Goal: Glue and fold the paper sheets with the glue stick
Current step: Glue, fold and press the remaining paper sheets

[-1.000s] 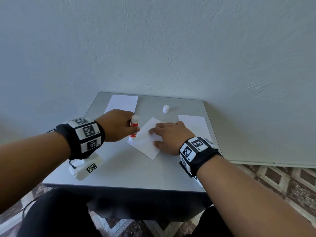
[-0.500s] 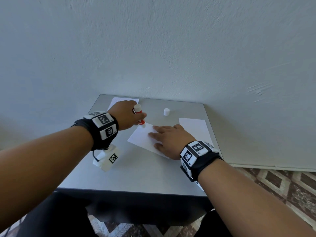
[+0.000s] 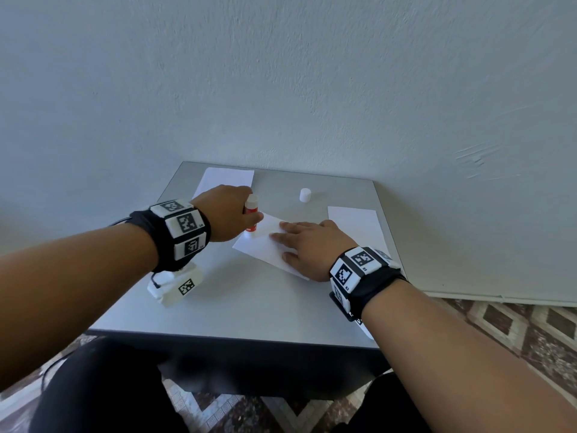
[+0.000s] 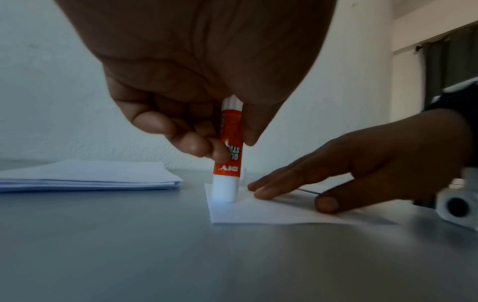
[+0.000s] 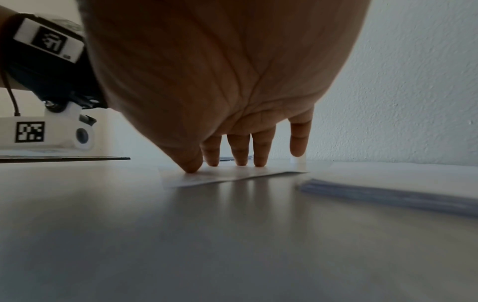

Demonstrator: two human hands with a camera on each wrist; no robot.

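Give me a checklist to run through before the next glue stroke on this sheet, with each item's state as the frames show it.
1. Glue stick gripped by the left hand: ok, fingers and thumb pinch its barrel.
2. Cap off the stick: ok, it stands apart on the table.
3. Stick end on the paper sheet: ok, the white end meets the sheet near its far left corner.
4. Sheet held down: ok, the right hand presses it with straight fingers.
5. Glue actually laid on the paper: cannot tell.
6. Side stacks of paper clear of the stroke: ok.
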